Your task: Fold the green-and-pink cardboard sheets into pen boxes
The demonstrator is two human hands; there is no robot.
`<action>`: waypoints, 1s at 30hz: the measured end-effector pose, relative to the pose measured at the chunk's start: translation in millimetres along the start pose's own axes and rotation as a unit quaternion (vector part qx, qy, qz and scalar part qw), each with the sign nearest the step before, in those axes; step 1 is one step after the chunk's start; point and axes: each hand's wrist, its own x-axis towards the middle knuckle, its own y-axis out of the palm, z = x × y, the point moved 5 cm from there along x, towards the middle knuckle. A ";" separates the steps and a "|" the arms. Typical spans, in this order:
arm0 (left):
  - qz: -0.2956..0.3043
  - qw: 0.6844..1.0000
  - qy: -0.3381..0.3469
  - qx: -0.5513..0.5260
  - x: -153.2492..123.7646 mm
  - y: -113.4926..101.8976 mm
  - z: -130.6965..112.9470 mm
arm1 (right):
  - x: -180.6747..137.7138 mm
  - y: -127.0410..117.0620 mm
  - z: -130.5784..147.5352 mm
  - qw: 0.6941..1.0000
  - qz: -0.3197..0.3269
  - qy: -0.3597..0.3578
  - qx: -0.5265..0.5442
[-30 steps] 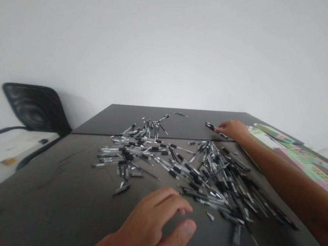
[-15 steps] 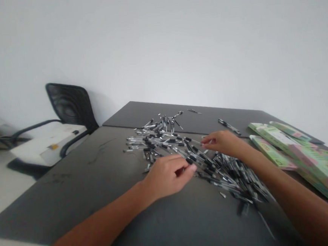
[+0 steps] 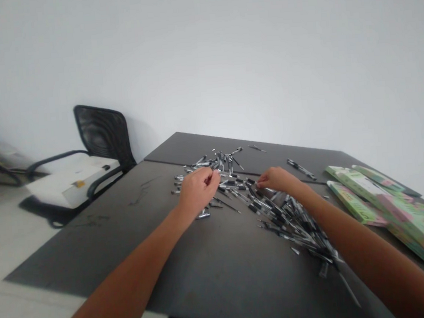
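While a dark table [image 3: 206, 267] fills the foreground, green-and-pink boxes [image 3: 387, 201] lie at right; the left hand [image 3: 198, 188] and right hand [image 3: 277, 179] curl over pen pieces [image 3: 275, 213], any grip unclear. Most pieces appear loose and unassembled, with a seemingly whole pen [image 3: 301, 169] lying apart beyond.

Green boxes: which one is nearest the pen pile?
The short box, between the pen pile and the long box; all others lie farther off.
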 end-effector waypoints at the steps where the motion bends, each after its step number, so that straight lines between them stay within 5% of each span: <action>1: -0.001 1.000 -0.004 -0.003 0.2 -0.3 0.9 | -0.5 -2.5 0.2 1.000 -0.009 -0.001 0.010; 9: 0.039 0.994 -0.043 -0.090 -4.2 10.8 -8.8 | -46.3 -37.6 36.6 0.963 -0.181 -0.047 0.193; 15: 0.093 0.944 -0.105 -0.300 -13.0 34.6 -17.6 | -87.0 -26.7 101.6 0.884 -0.157 -0.165 0.409; 19: 0.085 0.928 -0.107 -0.346 -12.1 32.7 -21.7 | -88.1 -23.9 112.3 0.839 -0.168 -0.200 0.477; 25: 0.035 0.923 -0.142 -0.355 -9.3 27.5 -16.4 | -62.2 -25.1 55.5 0.948 -0.194 -0.081 0.240; 30: 0.005 0.937 -0.143 -0.319 -12.9 27.9 -13.4 | -39.9 -2.2 23.1 0.984 -0.128 -0.019 0.123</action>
